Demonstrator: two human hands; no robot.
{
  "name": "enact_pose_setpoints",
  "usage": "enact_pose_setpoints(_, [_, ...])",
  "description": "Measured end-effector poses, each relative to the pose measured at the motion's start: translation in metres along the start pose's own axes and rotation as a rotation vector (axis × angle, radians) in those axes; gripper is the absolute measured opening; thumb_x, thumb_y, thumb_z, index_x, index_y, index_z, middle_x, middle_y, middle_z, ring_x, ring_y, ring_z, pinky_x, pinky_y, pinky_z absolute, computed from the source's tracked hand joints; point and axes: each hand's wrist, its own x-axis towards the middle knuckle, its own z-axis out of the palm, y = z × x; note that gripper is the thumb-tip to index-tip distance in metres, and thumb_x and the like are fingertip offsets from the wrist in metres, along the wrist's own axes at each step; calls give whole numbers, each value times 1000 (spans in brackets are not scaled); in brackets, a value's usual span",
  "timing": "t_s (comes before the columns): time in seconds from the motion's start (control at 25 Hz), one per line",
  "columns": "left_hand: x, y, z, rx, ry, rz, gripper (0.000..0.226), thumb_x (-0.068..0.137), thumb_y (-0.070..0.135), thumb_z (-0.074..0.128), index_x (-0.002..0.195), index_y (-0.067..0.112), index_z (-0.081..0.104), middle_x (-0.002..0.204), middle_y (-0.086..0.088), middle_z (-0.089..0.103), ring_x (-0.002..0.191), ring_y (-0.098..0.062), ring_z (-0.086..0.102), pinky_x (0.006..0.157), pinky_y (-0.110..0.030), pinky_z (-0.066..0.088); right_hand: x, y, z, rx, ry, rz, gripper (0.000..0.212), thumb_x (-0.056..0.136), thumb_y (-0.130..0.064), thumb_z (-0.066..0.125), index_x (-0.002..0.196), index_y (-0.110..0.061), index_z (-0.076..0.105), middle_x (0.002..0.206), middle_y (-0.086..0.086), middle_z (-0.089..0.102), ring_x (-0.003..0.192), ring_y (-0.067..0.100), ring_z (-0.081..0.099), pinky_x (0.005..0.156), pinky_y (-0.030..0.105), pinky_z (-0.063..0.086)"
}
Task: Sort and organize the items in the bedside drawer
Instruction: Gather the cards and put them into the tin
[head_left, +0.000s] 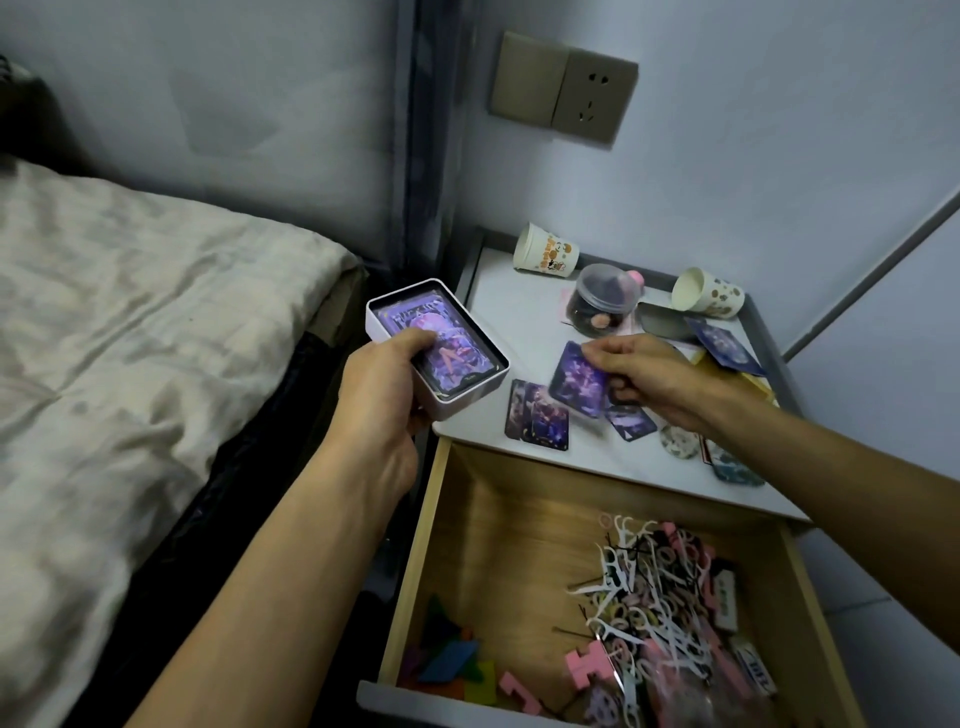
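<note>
Drawer (467, 545), nearest my view: it stood pulled open below the nightstand top (509, 322), with bare wooden floor at its far left. Along its right side I logged a tangled heap of floss picks (639, 597) mixed with dark pins. At its near left corner lay flat coloured pieces (452, 660), and pink blocks (587, 665) lay just right of them.

Left hand (384, 395): it gripped a white box (467, 400) from below, thumb laid over the near end of the card stack (441, 338) inside. The box hung off the top's left edge, beside the bed (130, 312).

Right hand (649, 379): it pinched a single purple card (576, 379) between thumb and fingers, tilted above the front half of the top. I could not tell whether the card touched the surface.

On the top, near the front edge: two overlapping loose cards (540, 421) and a further small card (631, 422) just right of them.

Toward the back:
- a clear lidded jar (605, 301)
- a paper cup (545, 249) on its side at the back left corner
- a second cup (709, 293) on its side near the back right corner
- a blue card (724, 345) by the right edge
</note>
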Motion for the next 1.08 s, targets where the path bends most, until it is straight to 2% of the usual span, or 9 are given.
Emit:
enact_pose_setpoints(0.08, [2,0,0,12,9,12,10,89,13,60,98,13,66,74,-2,73,63,-16,69,75,-36,55,4,2,7,-186,20,-15,19,96,-23,59,108,-13,70,65,-6,62,56,7,45,50,17,36])
enact_pose_setpoints(0.2, [3,0,0,10,9,10,13,89,12,61,101,12,65,80,-5,73,67,-18,69,78,-38,56,11,12,23,-446,88,-72,25,94,-29,63,112,-13,68,89,-2,68,81,12,60,63,20,41])
enact_pose_setpoints(0.44, [6,0,-2,16,9,6,20,88,12,62,108,10,65,87,-8,74,70,-20,69,73,-36,57,11,17,38,-907,42,-29,82,62,-64,79,125,-22,50,111,-5,48,102,17,53,85,36,49])
enact_pose_setpoints(0.56, [5,-2,0,22,16,-5,24,88,11,62,111,8,65,91,-10,74,73,-22,69,82,-42,57,8,11,45,-1005,22,19,80,61,-60,82,118,-13,52,115,3,50,102,20,52,87,40,50])
enact_pose_setpoints(0.64, [4,-3,-1,23,12,-6,25,88,11,62,113,7,64,93,-11,74,75,-22,69,85,-43,56,11,8,47,-1018,21,62,77,58,-60,84,106,-9,53,113,9,52,97,21,51,74,35,48])
enact_pose_setpoints(0.72, [4,-3,-1,20,12,-2,25,89,11,62,113,7,64,91,-10,74,73,-21,69,83,-43,56,12,7,49,-955,34,100,76,55,-57,87,99,-9,47,108,10,52,92,21,47,59,30,37])
enact_pose_setpoints(0.92, [6,-4,-1,33,12,0,29,88,11,62,116,6,64,98,-12,74,75,-22,69,85,-43,56,3,6,44,-736,91,67,80,67,-31,88,130,-14,41,123,8,55,103,21,51,78,30,41])
enact_pose_setpoints(1.0, [6,-5,-1,44,8,-1,29,88,11,62,116,6,64,98,-13,74,76,-23,69,86,-42,55,3,10,38,-629,154,70,74,75,-24,84,134,-14,41,130,10,53,98,20,54,71,26,42])
enact_pose_setpoints(1.08, [7,-7,0,55,5,-2,29,88,12,62,116,7,64,98,-12,75,76,-23,69,85,-42,55,3,14,32,-499,199,107,65,81,-16,79,135,-12,43,131,13,53,77,14,52,53,22,38])
